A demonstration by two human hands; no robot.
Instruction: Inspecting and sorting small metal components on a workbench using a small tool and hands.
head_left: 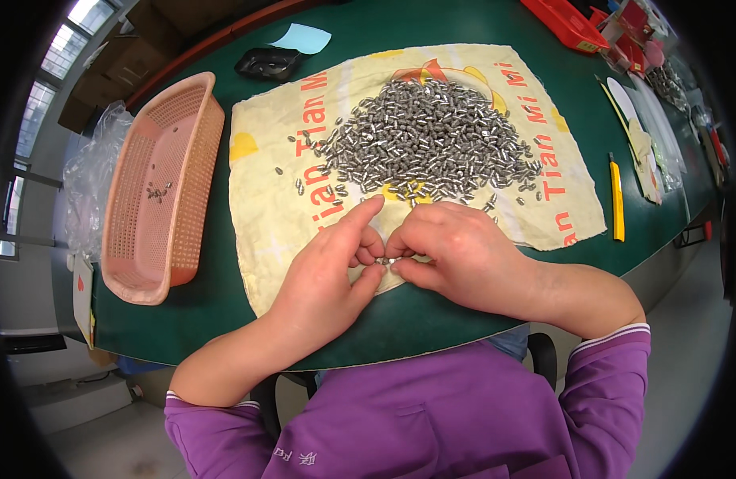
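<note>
Close to the front edge of the cloth (264, 263), my two hands meet fingertip to fingertip. My left hand (324, 267) pinches a small metal piece (381, 261) between thumb and fingers, the index finger stretched forward. Right beside it, my right hand (468, 255) pinches at the same spot, where a bit of shiny silver shows at its fingertips. Whether this is one piece or two is too small to tell. Just beyond the hands lies a wide heap of small silver and dark grey oval metal pieces (432, 136), with several strays around it.
A pink plastic basket (196, 184) holding several metal pieces stands left of the cloth. Behind it are a black tray (266, 64) and a light blue paper (302, 37). A yellow utility knife (616, 195) lies right, a red bin (566, 25) far right, clear plastic bag (96, 176) left.
</note>
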